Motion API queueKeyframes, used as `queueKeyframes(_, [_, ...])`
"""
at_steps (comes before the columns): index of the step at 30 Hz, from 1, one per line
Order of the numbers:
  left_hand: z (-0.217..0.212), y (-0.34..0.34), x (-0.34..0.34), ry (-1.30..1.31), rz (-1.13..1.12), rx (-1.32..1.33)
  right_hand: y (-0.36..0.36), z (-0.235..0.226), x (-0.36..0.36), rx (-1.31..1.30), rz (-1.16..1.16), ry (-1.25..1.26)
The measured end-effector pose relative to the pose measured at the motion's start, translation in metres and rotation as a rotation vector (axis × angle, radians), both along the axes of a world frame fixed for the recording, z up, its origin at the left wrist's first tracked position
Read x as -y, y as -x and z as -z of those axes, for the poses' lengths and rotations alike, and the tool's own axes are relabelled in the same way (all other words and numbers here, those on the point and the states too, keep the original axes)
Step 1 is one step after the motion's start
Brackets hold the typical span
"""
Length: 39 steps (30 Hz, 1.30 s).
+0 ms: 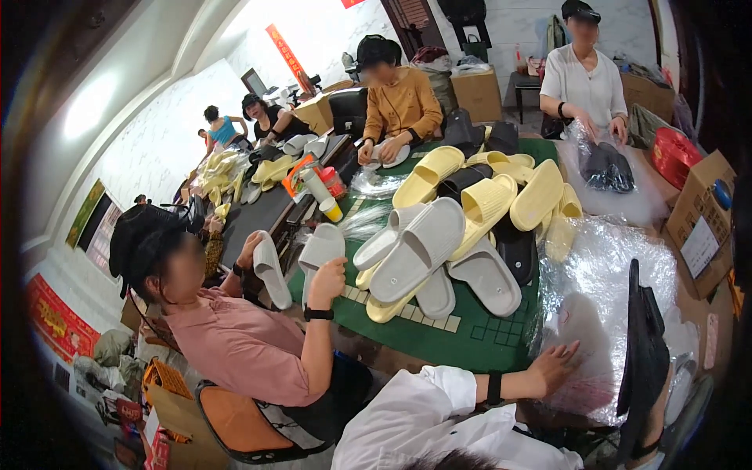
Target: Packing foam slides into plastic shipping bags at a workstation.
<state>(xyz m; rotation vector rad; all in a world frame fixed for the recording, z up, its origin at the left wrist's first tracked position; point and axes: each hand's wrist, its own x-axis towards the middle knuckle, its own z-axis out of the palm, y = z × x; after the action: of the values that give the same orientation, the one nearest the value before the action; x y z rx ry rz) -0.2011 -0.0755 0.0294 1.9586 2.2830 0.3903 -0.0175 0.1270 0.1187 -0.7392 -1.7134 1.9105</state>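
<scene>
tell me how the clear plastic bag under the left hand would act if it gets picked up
The clear plastic bag is crinkled and glossy, so it is probably floppy and slippery. It looks very thin, so likely light. The left hand lies flat on it; the right hand holds a black slipper upright.

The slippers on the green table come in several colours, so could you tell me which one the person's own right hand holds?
The black slipper, held upright on edge at the lower right by the right hand. The piled slippers are grey or pale yellow.

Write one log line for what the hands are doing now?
left hand: flat on plastic bags | right hand: holds black slipper upright | table: slippers piled
</scene>
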Motion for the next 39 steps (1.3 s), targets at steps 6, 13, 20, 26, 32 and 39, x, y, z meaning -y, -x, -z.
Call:
queueKeyframes(6, [-0.009,0.012,-0.014,0.151,-0.003,0.013,-0.047,-0.003,0.012,0.052,-0.006,0.124])
queueKeyframes(13, [-0.015,0.032,-0.016,-0.293,0.021,0.005,-0.056,-0.029,0.028,0.134,-0.318,-0.024])
queueKeyframes(20, [-0.032,0.035,-0.002,-0.399,-0.043,0.061,-0.057,-0.042,0.041,0.225,-0.631,-0.178])
queueKeyframes(26, [-0.02,0.043,0.0,-0.459,-0.061,0.171,-0.049,-0.038,0.053,0.241,-0.647,-0.057])
queueKeyframes(32, [-0.03,0.032,-0.002,-0.552,-0.222,0.157,-0.034,-0.04,0.061,0.19,-0.599,0.114])
queueKeyframes(39, [-0.047,0.018,-0.003,-0.561,-0.306,0.166,-0.044,-0.003,0.044,0.312,-0.364,-0.38])
